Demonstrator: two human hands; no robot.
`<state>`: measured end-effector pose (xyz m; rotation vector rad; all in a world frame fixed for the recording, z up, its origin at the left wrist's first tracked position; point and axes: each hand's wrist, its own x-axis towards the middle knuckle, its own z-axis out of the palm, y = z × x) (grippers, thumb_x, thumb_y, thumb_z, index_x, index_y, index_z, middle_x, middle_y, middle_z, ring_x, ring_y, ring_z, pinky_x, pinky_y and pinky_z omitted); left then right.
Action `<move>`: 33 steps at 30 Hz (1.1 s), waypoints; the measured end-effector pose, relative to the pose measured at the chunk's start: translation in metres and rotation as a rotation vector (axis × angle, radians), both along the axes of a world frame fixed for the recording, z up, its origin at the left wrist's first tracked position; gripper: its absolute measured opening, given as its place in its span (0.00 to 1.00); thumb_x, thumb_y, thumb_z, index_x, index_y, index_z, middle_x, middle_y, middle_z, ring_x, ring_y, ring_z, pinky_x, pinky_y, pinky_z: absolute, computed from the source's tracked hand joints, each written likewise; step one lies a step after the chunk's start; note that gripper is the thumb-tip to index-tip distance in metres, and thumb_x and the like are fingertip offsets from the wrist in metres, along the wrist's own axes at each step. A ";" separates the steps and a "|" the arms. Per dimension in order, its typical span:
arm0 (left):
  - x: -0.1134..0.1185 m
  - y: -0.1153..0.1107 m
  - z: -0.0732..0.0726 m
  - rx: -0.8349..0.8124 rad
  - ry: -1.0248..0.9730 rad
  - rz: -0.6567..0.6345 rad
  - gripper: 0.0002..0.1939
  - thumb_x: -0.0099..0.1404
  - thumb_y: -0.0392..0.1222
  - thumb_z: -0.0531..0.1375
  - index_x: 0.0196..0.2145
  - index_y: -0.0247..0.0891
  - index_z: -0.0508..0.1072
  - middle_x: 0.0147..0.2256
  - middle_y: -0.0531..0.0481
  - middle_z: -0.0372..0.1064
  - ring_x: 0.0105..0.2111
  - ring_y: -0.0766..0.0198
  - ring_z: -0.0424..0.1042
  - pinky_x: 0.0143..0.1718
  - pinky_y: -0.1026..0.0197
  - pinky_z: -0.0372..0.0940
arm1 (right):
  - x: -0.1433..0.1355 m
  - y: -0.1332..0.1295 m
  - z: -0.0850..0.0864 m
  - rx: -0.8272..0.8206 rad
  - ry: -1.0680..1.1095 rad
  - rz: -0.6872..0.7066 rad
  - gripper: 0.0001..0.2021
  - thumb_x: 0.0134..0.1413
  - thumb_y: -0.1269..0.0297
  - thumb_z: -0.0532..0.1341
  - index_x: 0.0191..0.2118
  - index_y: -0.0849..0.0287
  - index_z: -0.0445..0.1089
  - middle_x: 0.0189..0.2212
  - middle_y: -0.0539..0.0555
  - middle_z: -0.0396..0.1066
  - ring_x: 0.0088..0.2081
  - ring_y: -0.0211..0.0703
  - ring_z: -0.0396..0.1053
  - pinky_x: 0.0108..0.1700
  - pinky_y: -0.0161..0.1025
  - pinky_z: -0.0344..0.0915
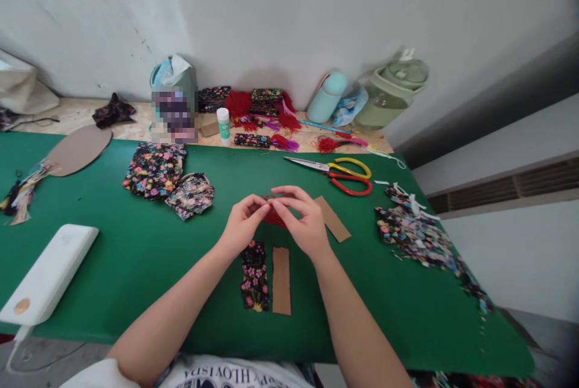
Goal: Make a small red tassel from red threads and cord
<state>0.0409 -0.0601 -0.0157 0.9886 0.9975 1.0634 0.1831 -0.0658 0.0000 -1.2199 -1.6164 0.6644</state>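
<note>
Near the middle of the green table, my left hand (pixel 244 222) and my right hand (pixel 304 219) meet at the fingertips. Both pinch a bundle of red thread (pixel 275 216), with a thin red cord curling above the fingers; the fingers hide part of it. Below the hands lies a strip of black floral fabric (pixel 255 279), and beside it a narrow cardboard strip (pixel 281 282). Another cardboard strip (pixel 333 220) rests slanted just right of my right hand. Scissors (pixel 335 172) with one yellow and one red handle lie behind it, blades parted slightly.
Fabric scraps (pixel 418 237) are heaped at the right. Folded floral cloth (pixel 156 171), a cardboard oval (pixel 80 149) and a white device (pixel 52 273) occupy the left. Along the wall stand a glue stick (pixel 224 127), a turquoise bottle (pixel 326 98) and red tassels (pixel 239 105).
</note>
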 end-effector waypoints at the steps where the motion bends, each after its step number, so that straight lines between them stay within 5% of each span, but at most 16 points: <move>1: 0.000 0.000 0.000 -0.002 -0.002 0.001 0.19 0.51 0.55 0.67 0.26 0.35 0.70 0.24 0.53 0.69 0.27 0.68 0.66 0.33 0.64 0.64 | 0.000 0.000 0.000 -0.005 0.000 0.001 0.08 0.56 0.64 0.60 0.30 0.55 0.77 0.39 0.56 0.75 0.40 0.45 0.74 0.44 0.44 0.71; 18: -0.002 0.000 0.001 -0.024 -0.027 0.000 0.19 0.50 0.55 0.68 0.25 0.35 0.71 0.24 0.53 0.69 0.27 0.68 0.66 0.33 0.64 0.63 | 0.004 0.002 -0.002 -0.098 0.063 0.053 0.07 0.55 0.62 0.62 0.30 0.54 0.78 0.39 0.55 0.75 0.41 0.45 0.73 0.47 0.44 0.69; 33: -0.003 0.000 0.005 -0.043 -0.045 0.007 0.19 0.48 0.53 0.69 0.23 0.34 0.71 0.23 0.52 0.69 0.25 0.68 0.66 0.31 0.64 0.63 | 0.002 0.002 -0.007 0.073 -0.122 0.080 0.08 0.59 0.64 0.58 0.33 0.54 0.75 0.39 0.55 0.74 0.41 0.43 0.73 0.46 0.44 0.70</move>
